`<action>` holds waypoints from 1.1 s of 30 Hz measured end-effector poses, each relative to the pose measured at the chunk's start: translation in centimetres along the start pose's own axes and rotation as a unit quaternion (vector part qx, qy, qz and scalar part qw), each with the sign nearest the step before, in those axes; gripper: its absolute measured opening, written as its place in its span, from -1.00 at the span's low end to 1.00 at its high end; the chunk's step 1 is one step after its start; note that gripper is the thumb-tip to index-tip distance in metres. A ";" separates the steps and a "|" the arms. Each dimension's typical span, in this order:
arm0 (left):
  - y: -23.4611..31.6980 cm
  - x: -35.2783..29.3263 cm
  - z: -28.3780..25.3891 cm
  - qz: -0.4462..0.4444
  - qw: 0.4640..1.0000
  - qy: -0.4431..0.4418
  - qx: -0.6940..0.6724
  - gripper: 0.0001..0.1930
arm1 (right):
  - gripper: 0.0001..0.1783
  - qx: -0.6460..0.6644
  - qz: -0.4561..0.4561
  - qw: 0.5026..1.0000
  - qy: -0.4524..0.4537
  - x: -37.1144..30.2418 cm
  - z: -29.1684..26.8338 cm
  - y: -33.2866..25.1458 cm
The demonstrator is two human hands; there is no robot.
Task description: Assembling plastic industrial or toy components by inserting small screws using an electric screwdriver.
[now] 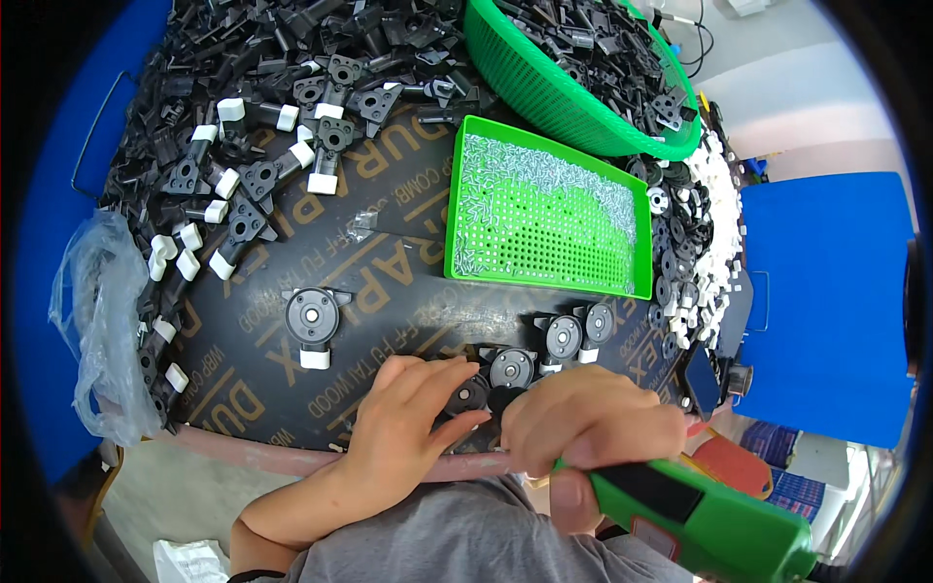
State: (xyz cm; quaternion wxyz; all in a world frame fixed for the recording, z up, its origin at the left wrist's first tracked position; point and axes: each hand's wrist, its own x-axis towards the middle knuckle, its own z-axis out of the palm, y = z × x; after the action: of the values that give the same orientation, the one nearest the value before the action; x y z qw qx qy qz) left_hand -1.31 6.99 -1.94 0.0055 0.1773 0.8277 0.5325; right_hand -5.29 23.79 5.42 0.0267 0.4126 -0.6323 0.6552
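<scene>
My left hand (394,413) is closed around a black plastic assembly with a round disc (468,394), fingers on its far side and thumb on its near side, at the table's front edge. In my right hand (583,418) is a green electric screwdriver (724,520), its black front end pointing left toward that disc; whether its tip touches a screw is hidden. Just beyond my right hand are similar assemblies with a grey disc (511,368), another disc (564,336) and a third (598,323). A separate disc assembly with a white end cap (314,360) lies to the left.
A green perforated tray (554,287) holds many small silver screws. Behind it, a green basket (544,92) holds black parts. Loose black brackets (335,136) pile up at the far left. White pieces (719,214) and black discs lie right. A clear plastic bag (97,321) hangs left.
</scene>
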 end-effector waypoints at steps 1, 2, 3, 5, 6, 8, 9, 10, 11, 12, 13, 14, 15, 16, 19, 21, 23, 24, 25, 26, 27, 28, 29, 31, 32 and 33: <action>0.0 0.1 0.1 0.001 1.000 -0.004 -0.001 -0.50 | -0.73 -0.061 0.022 0.995 0.074 -0.3 0.3 -0.3; -0.2 -0.1 0.1 -0.002 1.000 -0.004 0.002 -0.50 | -0.67 -0.045 0.029 0.998 0.032 0.0 0.0 0.0; -0.4 -0.3 0.1 -0.003 1.000 -0.001 0.005 -0.50 | -0.67 -0.042 0.026 0.998 0.031 0.4 -0.6 0.0; -0.5 -0.5 0.3 0.005 1.000 0.007 0.009 -0.49 | -0.65 0.039 0.001 0.999 0.000 1.5 -1.7 -0.7; -0.4 -0.5 0.4 0.007 1.000 0.006 0.007 -0.49 | -0.68 0.039 -0.005 0.996 0.076 1.7 -1.5 -0.9; -0.7 -0.8 0.4 0.003 1.000 0.004 0.015 -0.47 | -0.76 -0.013 0.035 0.974 0.222 2.3 -0.6 -0.2; -0.8 -0.9 0.4 0.004 1.000 0.004 0.016 -0.47 | -0.80 -0.075 0.043 0.967 0.240 3.1 -1.1 1.3; -0.8 -1.0 0.4 -0.006 1.000 0.000 0.013 -0.44 | -0.80 -0.090 0.047 0.962 0.253 3.1 -2.1 3.3; -0.8 -0.7 0.5 -0.011 1.000 -0.006 0.004 -0.42 | -0.80 -0.088 0.036 0.966 0.241 4.0 -2.8 4.4; -0.7 -0.6 0.5 -0.006 1.000 -0.007 0.003 -0.42 | -0.80 -0.103 0.013 0.961 0.257 4.1 -3.4 5.7; -0.6 -0.4 0.4 -0.010 1.000 -0.017 -0.007 -0.40 | -0.79 -0.100 0.011 0.960 0.263 4.2 -3.7 6.3; -0.5 -0.4 0.3 -0.020 0.999 -0.024 -0.015 -0.38 | -0.79 -0.098 0.004 0.961 0.260 4.2 -3.9 6.8; -0.5 -0.4 0.3 -0.021 0.999 -0.023 -0.015 -0.38 | -0.79 -0.097 -0.003 0.961 0.258 4.1 -4.1 7.0; -0.5 -0.3 0.2 -0.019 0.999 -0.027 -0.014 -0.37 | -0.79 -0.096 -0.002 0.962 0.257 4.2 -4.1 7.0; -0.6 -0.6 0.2 -0.023 0.999 -0.027 -0.009 -0.38 | -0.78 -0.086 0.012 0.959 0.269 4.2 -3.8 7.0; -0.7 -0.6 0.3 -0.025 0.999 -0.025 -0.004 -0.38 | -0.79 -0.093 0.008 0.964 0.249 4.2 -3.8 7.0; -0.7 -0.6 0.3 -0.019 0.999 -0.026 -0.006 -0.40 | -0.79 -0.094 0.005 0.964 0.251 4.0 -3.8 7.0; -0.8 -0.6 0.4 -0.018 0.999 -0.026 -0.006 -0.40 | -0.78 -0.093 0.002 0.963 0.252 4.0 -3.9 7.0; -0.8 -0.6 0.4 -0.014 1.000 -0.024 -0.007 -0.40 | -0.78 -0.094 0.001 0.963 0.252 4.0 -3.9 6.8; -0.8 -0.6 0.5 -0.013 1.000 -0.021 -0.006 -0.40 | -0.78 -0.100 0.011 0.960 0.262 3.9 -3.8 6.7; -0.8 -0.6 0.4 -0.013 1.000 -0.020 -0.006 -0.40 | -0.77 -0.107 0.020 0.956 0.273 3.9 -3.7 6.6; -0.8 -0.5 0.3 -0.010 1.000 -0.019 -0.012 -0.41 | -0.76 -0.076 -0.001 0.961 0.267 3.7 -3.9 6.1; -0.8 -0.6 0.1 -0.013 1.000 -0.013 -0.015 -0.41 | -0.73 -0.037 -0.021 0.965 0.258 3.6 -4.0 5.4; -0.9 -0.6 0.2 -0.010 1.000 -0.008 -0.020 -0.42 | -0.69 -0.037 0.051 0.964 0.258 3.3 -2.9 0.9; -0.8 -0.6 0.2 -0.001 1.000 -0.007 -0.023 -0.42 | -0.67 -0.019 0.056 0.960 0.274 2.9 -1.8 -1.1; -0.8 -0.7 0.2 -0.004 1.000 -0.008 -0.024 -0.42 | -0.66 0.014 0.029 0.965 0.262 2.4 -0.8 -2.2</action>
State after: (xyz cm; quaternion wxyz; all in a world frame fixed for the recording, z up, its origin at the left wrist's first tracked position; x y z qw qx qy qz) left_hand -0.88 6.67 -2.85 0.0187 0.1784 0.8153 0.5505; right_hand -6.00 23.72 8.71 0.1666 0.2081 -0.6059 0.7496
